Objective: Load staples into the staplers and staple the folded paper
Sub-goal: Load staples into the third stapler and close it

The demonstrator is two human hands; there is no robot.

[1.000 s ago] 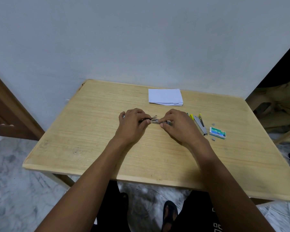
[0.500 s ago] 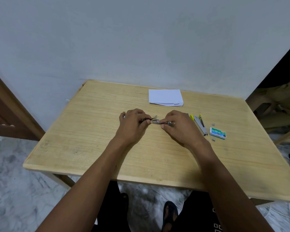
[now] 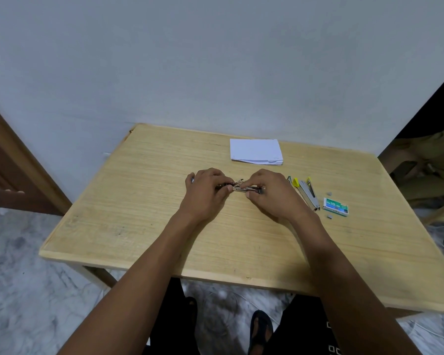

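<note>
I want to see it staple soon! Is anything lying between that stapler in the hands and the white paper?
No. The stapler, held by the left hand and right hand, has only bare table between it and the folded paper.

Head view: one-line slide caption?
Both hands hold an open stapler over the wooden table, folded paper behind.

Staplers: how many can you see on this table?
2: one stapler held between both hands at the table's middle, one yellow stapler lying to their right. More may hide behind the right hand.
</note>
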